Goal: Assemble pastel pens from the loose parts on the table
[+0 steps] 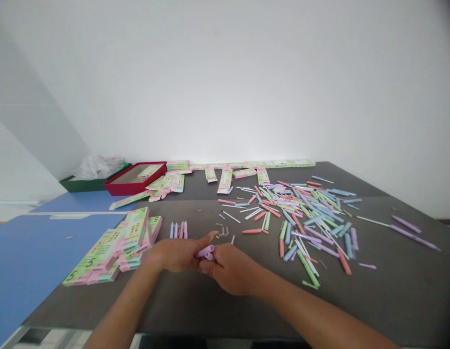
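Observation:
My left hand [177, 254] and my right hand [230, 269] meet low over the dark grey table [392, 291], both closed around short purple pen parts [206, 252] held between them. My left thumb stretches out over the parts. Just beyond my hands lie a few finished pens [178, 230] side by side, and small loose bits [223, 231]. To the right spreads a big scatter of pastel pen barrels, caps and white refills [308, 213].
A stack of green and pink flat pen boxes [116, 247] lies left of my hands. More boxes [225, 179] line the table's far edge beside a red tray [132, 178] and a green tray [83, 183]. Blue tables [28, 257] adjoin on the left. A white wall stands behind.

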The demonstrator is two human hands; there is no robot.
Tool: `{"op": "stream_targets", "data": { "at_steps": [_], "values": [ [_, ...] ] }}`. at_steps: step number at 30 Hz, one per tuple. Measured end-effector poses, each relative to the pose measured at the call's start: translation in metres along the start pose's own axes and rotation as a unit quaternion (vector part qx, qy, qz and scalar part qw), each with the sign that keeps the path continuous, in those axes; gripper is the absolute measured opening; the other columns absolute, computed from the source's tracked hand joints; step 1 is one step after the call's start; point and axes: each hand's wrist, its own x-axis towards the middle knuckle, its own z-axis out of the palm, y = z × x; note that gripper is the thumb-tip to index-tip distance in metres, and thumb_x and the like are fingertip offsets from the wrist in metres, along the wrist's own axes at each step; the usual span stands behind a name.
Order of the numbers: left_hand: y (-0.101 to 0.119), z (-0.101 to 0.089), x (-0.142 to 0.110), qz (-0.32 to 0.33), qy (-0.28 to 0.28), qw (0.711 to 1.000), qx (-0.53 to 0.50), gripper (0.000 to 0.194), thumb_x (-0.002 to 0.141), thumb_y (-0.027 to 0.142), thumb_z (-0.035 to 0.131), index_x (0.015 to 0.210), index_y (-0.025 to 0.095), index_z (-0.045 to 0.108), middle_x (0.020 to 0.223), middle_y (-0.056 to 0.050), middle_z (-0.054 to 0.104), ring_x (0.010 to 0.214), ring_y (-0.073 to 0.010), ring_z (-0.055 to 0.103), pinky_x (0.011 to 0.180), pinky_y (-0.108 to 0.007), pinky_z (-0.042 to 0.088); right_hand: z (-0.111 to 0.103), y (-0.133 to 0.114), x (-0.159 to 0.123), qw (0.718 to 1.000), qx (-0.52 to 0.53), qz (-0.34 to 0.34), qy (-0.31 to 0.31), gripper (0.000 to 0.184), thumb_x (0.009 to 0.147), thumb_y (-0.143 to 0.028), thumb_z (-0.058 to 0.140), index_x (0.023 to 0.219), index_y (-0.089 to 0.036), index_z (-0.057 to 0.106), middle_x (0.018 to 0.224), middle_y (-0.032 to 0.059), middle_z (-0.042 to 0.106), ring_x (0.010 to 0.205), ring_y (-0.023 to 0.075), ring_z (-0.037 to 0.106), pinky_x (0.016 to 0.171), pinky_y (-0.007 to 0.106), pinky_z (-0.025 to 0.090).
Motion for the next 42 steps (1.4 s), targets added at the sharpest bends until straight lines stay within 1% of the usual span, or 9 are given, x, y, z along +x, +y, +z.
{"op": "stream_targets", "data": {
  "at_steps": [3,6,11,15,18,24,29,35,42],
  "values": [
    [-0.003,0.0,-0.003,-0.005,-0.009,1.0,-0.009,0.083,0.084,0.039,0.051,0.149,0.019,0.004,0.115,-0.013,0.067,0.094,-0.0269,0.065,0.074,-0.032,0.048,-0.027,0.016,0.0,0.994,-0.103,-0.008,-0.023,0.023,0.091,-0.028,0.042,0.097,-0.019,0.062,0.083,0.0056,0.067,0.074,0.0173,0.058,0.063,0.026,0.033],
    [-0.002,0.0,-0.004,-0.013,-0.013,1.0,-0.017,0.083,0.084,0.041,0.052,0.149,0.017,0.004,0.115,-0.015,0.066,0.093,-0.0287,0.066,0.073,-0.033,0.048,-0.049,0.045,0.004,0.967,-0.226,0.107,0.041,0.031,0.095,-0.028,0.033,0.1,-0.019,0.062,0.094,0.0091,0.067,0.088,0.0209,0.06,0.072,0.029,0.035],
    [-0.001,0.004,-0.004,0.003,-0.01,0.999,-0.034,0.083,0.084,0.041,0.051,0.149,0.017,0.005,0.11,-0.013,0.069,0.088,-0.0263,0.067,0.07,-0.03,0.047,-0.044,0.08,0.004,0.927,-0.281,0.248,0.023,0.022,0.091,-0.031,0.04,0.096,-0.02,0.059,0.095,0.0087,0.068,0.089,0.0231,0.062,0.068,0.029,0.037],
    [-0.003,0.006,-0.003,0.001,-0.007,0.999,-0.033,0.083,0.085,0.042,0.05,0.149,0.018,0.004,0.107,-0.012,0.07,0.084,-0.0269,0.067,0.069,-0.031,0.046,-0.024,0.079,0.002,0.928,-0.285,0.238,-0.008,0.024,0.084,-0.038,0.052,0.102,-0.023,0.056,0.098,0.0071,0.068,0.089,0.026,0.063,0.065,0.03,0.039],
    [-0.003,0.005,-0.004,0.007,-0.015,0.999,-0.039,0.084,0.085,0.042,0.051,0.149,0.017,0.003,0.118,-0.014,0.065,0.091,-0.0278,0.066,0.073,-0.032,0.046,-0.017,0.076,0.005,0.933,-0.298,0.201,-0.031,0.032,0.082,-0.038,0.056,0.108,-0.021,0.053,0.103,0.0089,0.066,0.091,0.027,0.064,0.067,0.031,0.042],
    [-0.001,0.005,-0.003,0.006,-0.036,0.998,-0.042,0.086,0.084,0.043,0.053,0.149,0.019,0.003,0.121,-0.014,0.063,0.098,-0.03,0.063,0.076,-0.033,0.045,-0.013,0.08,0.011,0.94,-0.3,0.15,-0.056,0.027,0.088,-0.018,0.044,0.113,-0.017,0.053,0.11,0.0117,0.063,0.103,0.0223,0.059,0.08,0.03,0.042],
    [-0.001,0.006,0.001,0.0,-0.049,0.998,-0.047,0.087,0.083,0.043,0.054,0.149,0.022,0.002,0.127,-0.014,0.059,0.1,-0.0306,0.063,0.078,-0.036,0.045,-0.014,0.082,0.005,0.939,-0.305,0.149,-0.054,0.026,0.086,-0.014,0.042,0.11,-0.016,0.053,0.108,0.013,0.063,0.1,0.0229,0.061,0.078,0.031,0.043],
    [0.0,0.007,0.003,0.003,-0.059,0.997,-0.055,0.086,0.082,0.043,0.054,0.149,0.022,0.003,0.126,-0.014,0.06,0.102,-0.0315,0.062,0.081,-0.038,0.045,-0.013,0.08,0.002,0.926,-0.312,0.213,0.001,0.033,0.085,-0.038,0.053,0.109,-0.016,0.049,0.107,0.0123,0.063,0.094,0.0282,0.063,0.071,0.035,0.046],
    [0.004,0.005,0.0,0.001,-0.057,0.998,-0.034,0.083,0.082,0.042,0.053,0.149,0.022,0.008,0.111,-0.013,0.068,0.087,-0.0282,0.066,0.07,-0.032,0.046,-0.006,0.083,0.005,0.914,-0.335,0.23,-0.001,0.02,0.09,-0.015,0.041,0.107,-0.016,0.05,0.111,0.014,0.059,0.092,0.0241,0.063,0.066,0.03,0.043]
  ]
}}
